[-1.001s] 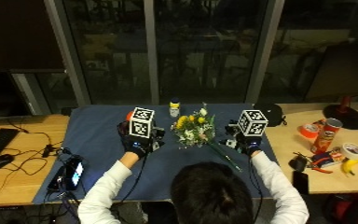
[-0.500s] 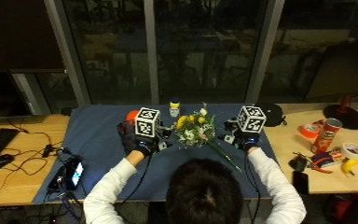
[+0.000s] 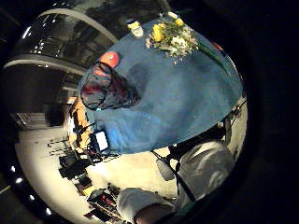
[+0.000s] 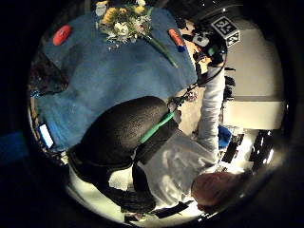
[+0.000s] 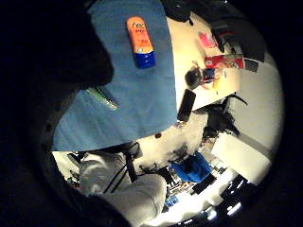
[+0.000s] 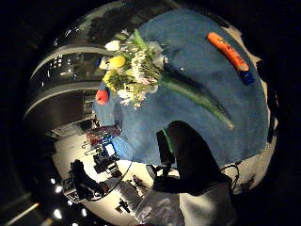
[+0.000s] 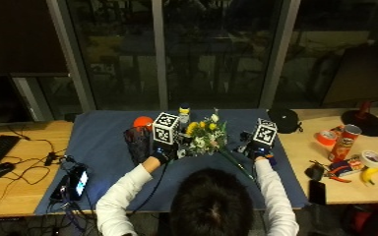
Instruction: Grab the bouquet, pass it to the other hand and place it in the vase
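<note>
Where the blue cloth [image 7: 104, 142] covers the middle of the table [image 7: 18, 167], the outside view shows the bouquet [image 7: 205, 137] lying flat, its yellow and white blooms toward the window and its green stems running back toward the person. The left hand [image 7: 161, 153] hovers just beside the blooms, the right hand [image 7: 258, 150] near the stems; whether either hand's fingers are curled or straight I cannot tell here. A dark vase [image 7: 139, 142] stands just left of the left hand, with a red round thing [image 7: 141, 121] behind it and a small bottle [image 7: 184, 112] beyond the flowers.

The left little finger side palm view shows the vase [image 3: 108, 88] upright on the cloth, apart from the bouquet [image 3: 172, 37].

In the left thumb side palm view the bouquet [image 4: 124, 21] lies beyond the person's head, nothing held in front of the camera.

The right little finger side palm view shows an orange tube [image 5: 140, 41] on the cloth.

The right thumb side palm view has the bouquet [image 6: 141, 70] close, stems untouched.
</note>
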The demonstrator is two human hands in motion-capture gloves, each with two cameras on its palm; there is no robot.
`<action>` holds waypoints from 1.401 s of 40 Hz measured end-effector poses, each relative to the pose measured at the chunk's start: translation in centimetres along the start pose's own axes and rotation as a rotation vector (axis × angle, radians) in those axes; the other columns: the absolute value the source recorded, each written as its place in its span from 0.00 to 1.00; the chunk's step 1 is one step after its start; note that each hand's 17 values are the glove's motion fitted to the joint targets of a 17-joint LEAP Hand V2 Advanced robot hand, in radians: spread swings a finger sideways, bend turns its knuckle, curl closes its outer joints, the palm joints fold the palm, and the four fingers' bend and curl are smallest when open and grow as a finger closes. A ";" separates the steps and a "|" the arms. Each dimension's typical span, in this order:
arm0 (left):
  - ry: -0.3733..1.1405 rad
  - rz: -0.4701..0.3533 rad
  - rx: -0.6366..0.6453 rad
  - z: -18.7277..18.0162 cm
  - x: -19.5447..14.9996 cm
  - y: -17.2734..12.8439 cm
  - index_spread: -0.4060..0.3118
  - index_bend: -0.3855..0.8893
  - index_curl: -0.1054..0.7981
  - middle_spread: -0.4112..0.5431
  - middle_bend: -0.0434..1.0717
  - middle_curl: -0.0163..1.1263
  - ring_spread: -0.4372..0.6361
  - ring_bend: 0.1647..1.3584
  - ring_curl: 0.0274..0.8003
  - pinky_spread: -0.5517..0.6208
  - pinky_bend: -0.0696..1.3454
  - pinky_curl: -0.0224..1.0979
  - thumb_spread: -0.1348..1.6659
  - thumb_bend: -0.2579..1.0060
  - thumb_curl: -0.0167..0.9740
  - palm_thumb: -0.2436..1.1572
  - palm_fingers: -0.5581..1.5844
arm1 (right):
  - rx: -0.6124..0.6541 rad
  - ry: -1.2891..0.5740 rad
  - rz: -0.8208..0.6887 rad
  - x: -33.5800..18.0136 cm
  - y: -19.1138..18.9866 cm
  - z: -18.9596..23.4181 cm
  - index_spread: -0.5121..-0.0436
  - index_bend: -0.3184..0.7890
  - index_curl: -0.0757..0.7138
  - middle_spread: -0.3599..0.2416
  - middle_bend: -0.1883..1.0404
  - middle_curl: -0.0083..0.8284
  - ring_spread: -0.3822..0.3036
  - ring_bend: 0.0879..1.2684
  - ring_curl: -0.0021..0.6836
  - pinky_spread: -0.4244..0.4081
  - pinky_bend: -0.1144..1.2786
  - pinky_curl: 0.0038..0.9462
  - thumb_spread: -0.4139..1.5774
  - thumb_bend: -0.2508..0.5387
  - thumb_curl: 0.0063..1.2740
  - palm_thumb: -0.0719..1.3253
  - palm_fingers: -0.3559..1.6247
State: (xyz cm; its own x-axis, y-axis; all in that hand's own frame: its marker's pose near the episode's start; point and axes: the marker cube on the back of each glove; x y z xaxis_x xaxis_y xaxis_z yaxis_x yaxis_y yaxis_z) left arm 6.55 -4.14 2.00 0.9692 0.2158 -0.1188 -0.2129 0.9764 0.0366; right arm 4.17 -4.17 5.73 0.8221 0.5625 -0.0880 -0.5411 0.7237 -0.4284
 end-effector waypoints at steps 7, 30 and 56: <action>-0.027 -0.005 -0.037 1.1 -0.5 -0.3 0.66 0.38 0.22 0.75 0.31 0.28 0.70 0.56 0.33 0.74 0.50 0.30 0.60 0.18 0.27 0.21 0.26 | 0.123 0.005 -0.077 0.0 -2.3 5.7 0.74 0.33 0.14 0.62 0.45 0.43 0.48 0.59 0.51 0.60 0.67 0.38 0.76 0.32 0.25 0.45 0.44; -0.082 -0.015 -0.124 3.3 -1.5 0.0 0.63 0.40 0.26 0.67 0.33 0.31 0.66 0.54 0.33 0.72 0.47 0.31 0.57 0.18 0.31 0.23 0.29 | 0.205 -0.037 -0.056 -1.9 -5.5 10.6 0.58 0.61 0.44 0.32 0.55 0.56 0.23 0.56 0.60 0.15 0.52 0.36 0.68 0.39 0.31 0.73 0.89; 0.433 -0.075 0.210 7.1 -4.3 -1.8 0.54 0.44 0.44 0.52 0.27 0.33 0.56 0.38 0.29 0.63 0.34 0.29 0.68 0.21 0.34 0.40 0.44 | 0.692 -1.059 -0.384 -7.0 1.1 0.7 0.64 0.80 0.73 0.34 0.85 0.76 0.29 0.77 0.80 0.23 0.62 0.50 0.71 0.30 0.27 0.65 0.90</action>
State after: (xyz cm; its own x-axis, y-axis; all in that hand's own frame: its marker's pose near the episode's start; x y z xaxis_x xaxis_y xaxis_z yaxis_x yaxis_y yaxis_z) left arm 3.62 -6.88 9.51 0.8306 0.1730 -0.5293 -0.0719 0.9759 0.2062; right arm -2.33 -6.99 6.49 0.5782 0.0866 0.8113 -0.5442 0.7818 0.3044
